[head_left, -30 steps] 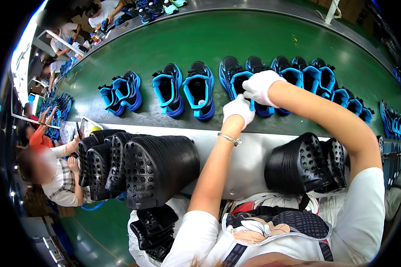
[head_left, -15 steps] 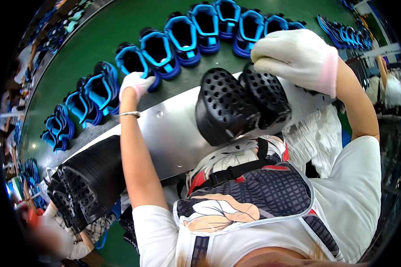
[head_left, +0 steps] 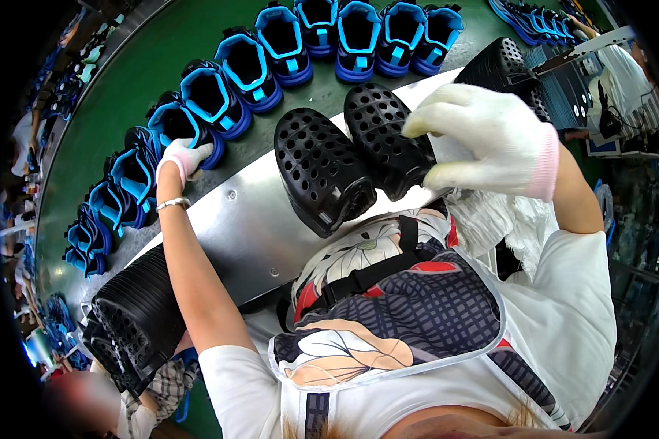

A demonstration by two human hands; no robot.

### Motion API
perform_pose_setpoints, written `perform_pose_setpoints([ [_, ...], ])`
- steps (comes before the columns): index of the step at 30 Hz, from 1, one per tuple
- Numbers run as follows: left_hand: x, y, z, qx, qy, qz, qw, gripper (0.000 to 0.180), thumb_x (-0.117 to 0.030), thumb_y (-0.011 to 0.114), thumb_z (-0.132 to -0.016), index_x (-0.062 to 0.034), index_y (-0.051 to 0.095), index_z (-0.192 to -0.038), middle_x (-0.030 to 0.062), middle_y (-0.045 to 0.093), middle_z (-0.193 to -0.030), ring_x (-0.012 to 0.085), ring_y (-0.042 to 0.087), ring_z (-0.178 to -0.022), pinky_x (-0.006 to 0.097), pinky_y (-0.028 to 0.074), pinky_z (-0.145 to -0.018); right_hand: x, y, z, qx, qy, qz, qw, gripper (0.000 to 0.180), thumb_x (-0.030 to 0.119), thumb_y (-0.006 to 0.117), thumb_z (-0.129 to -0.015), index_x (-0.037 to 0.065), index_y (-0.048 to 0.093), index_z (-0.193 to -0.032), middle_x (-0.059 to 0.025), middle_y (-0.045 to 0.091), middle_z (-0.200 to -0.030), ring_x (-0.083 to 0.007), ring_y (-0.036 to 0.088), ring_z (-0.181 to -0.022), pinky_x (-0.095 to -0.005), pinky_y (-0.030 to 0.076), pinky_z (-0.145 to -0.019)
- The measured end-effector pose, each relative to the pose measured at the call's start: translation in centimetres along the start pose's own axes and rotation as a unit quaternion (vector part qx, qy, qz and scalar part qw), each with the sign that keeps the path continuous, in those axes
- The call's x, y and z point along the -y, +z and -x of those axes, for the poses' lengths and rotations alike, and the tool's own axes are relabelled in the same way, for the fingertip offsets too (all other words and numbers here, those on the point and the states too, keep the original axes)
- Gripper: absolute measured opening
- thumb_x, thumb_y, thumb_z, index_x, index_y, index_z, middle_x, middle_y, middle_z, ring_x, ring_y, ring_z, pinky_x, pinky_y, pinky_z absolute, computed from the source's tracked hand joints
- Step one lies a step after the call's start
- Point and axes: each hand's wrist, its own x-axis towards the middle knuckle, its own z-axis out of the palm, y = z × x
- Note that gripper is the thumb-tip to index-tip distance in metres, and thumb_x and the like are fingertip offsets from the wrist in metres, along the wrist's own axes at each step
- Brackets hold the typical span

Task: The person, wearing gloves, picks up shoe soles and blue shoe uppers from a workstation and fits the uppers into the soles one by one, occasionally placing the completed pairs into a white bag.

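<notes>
My left hand [head_left: 181, 159], in a white glove, has its fingers closed at the heel side of a black and blue shoe [head_left: 174, 123] in the curved row on the table. Two black perforated shoe-shaped inserts [head_left: 321, 164] lie side by side on the metal shelf [head_left: 231, 219] in front of me, rounded ends away from me. Over the right-hand perforated insert [head_left: 379, 121], my gloved right hand [head_left: 476, 139] is open, thumb and fingers spread around its right edge. Whether the fingertips touch it is unclear.
A stack of black perforated inserts [head_left: 139, 304] stands at the shelf's left end. More black inserts [head_left: 499, 66] are at its right end. Several blue and black shoes [head_left: 282, 44] line the green table [head_left: 88, 128]. A white cloth [head_left: 516, 227] lies by my right side. Other people are near both sides.
My right hand has gone from closed over the right-hand insert to spread open beside it. The view has swung, shifting shoes and shelf leftward. My left hand stays at the same shoe.
</notes>
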Motion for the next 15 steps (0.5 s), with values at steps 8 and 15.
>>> perform_pose_setpoints([
  [8,-2.0,2.8,7.1,-0.361,0.188,-0.175,0.897,0.05,-0.037,0.064,-0.086,-0.0151,0.059,-0.13,0.0125,0.054,-0.136,0.0323,0.057,-0.119,0.04,0.048,-0.097,0.2,1.1,-1.0,0.014,-0.07,0.045,0.996,0.028,0.025,0.068,-0.077,0.007,0.063,-0.098,-0.0105,0.061,-0.097,-0.0276,0.062,-0.093,-0.039,0.052,-0.074],
  [15,-4.9,3.8,12.5,-0.282,0.27,0.021,0.92,0.039,-0.027,0.067,-0.089,-0.0081,0.064,-0.122,0.0092,0.063,-0.116,0.0177,0.063,-0.094,0.029,0.053,-0.083,0.8,-1.5,-1.1,0.022,-0.057,0.03,0.998,0.025,0.021,0.071,-0.073,0.006,0.062,-0.091,-0.0078,0.061,-0.088,-0.027,0.063,-0.084,-0.0375,0.051,-0.071],
])
